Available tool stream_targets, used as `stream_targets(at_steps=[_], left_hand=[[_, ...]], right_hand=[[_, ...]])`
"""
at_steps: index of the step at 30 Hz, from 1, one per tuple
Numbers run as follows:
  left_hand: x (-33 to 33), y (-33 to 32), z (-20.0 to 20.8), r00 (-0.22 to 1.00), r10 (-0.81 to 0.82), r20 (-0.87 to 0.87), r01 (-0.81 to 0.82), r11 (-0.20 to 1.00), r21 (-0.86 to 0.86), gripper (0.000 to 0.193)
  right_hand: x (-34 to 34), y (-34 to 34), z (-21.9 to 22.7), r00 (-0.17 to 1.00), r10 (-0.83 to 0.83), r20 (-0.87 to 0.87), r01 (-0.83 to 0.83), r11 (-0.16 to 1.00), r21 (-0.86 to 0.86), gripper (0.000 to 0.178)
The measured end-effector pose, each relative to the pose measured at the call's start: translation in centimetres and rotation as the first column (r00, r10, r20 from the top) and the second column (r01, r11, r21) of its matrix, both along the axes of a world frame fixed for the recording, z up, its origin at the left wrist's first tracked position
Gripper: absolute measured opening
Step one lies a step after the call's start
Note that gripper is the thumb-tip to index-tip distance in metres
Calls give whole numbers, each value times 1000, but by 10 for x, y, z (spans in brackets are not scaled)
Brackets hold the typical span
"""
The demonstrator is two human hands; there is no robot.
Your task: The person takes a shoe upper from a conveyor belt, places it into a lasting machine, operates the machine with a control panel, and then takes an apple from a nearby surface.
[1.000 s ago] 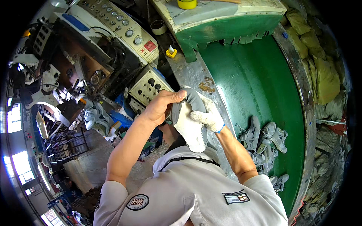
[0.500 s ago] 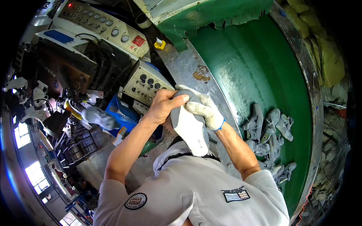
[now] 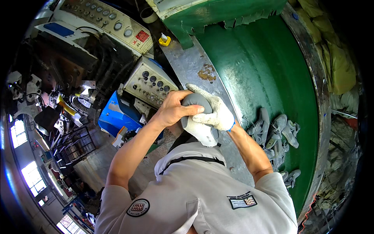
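Both hands have hold of one grey-and-white shoe upper [image 3: 200, 132], which is in front of the person's waist, beside the metal edging of the green worktop [image 3: 249, 70]. The bare left hand [image 3: 175, 109] grips its rounded grey end: the thumb lies straight across the surface, and the other fingers curl around the far side, partly hidden, parted only by the thickness of the piece. The right hand [image 3: 216, 113], in a pale knitted glove with a blue cuff edge, wraps the opposite side, its thumb bent over toward the bare thumb and its fingers closed along the outer edge.

A small dark marking sits on the white face of the upper, too small to read. Lettering and one red warning label [image 3: 142, 36] with a triangle mark the gauge panel [image 3: 111, 21]. The grey shirt [image 3: 187, 183] bears two patches with writing, one round [image 3: 138, 207] and one rectangular [image 3: 243, 201].

At least five grey shoes [image 3: 278, 134] lie on the green surface, some overlapping. There is one knobbed control box [image 3: 152, 84], one blue bin [image 3: 119, 115] and one small yellow-and-white bottle [image 3: 164, 40].
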State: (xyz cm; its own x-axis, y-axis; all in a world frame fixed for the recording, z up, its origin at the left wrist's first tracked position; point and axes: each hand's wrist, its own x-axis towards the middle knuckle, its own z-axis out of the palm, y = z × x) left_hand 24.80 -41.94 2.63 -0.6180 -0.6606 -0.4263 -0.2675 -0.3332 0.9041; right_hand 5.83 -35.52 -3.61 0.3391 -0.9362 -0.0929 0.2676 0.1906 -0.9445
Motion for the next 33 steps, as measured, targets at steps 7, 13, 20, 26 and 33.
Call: stream_targets(at_steps=[7, 13, 20, 26, 33], left_hand=[[-1, -5, -32, 971, 34, 236, 21, 973, -228, 45], [98, 14, -44, 765, 642, 48, -601, 738, -307, 41], [351, 118, -40, 75, 990, -117, -806, -9, -592, 25], [446, 173, -207, 81, 983, 166, -960, 122, -254, 18], [410, 216, -303, 5, 886, 464, -1000, 8, -5, 61]], right_hand=[[-1, -7, -24, 989, -103, 108, 78, 973, 215, 82], [-58, -25, -61, 910, -27, -414, 174, 931, 321, 74], [-106, -16, -116, -131, 241, -962, 275, 941, 199, 85], [-88, 46, -232, -122, -54, -991, -165, 986, -33, 54], [108, 53, -128, 41, 258, -965, -194, 950, 246, 68]])
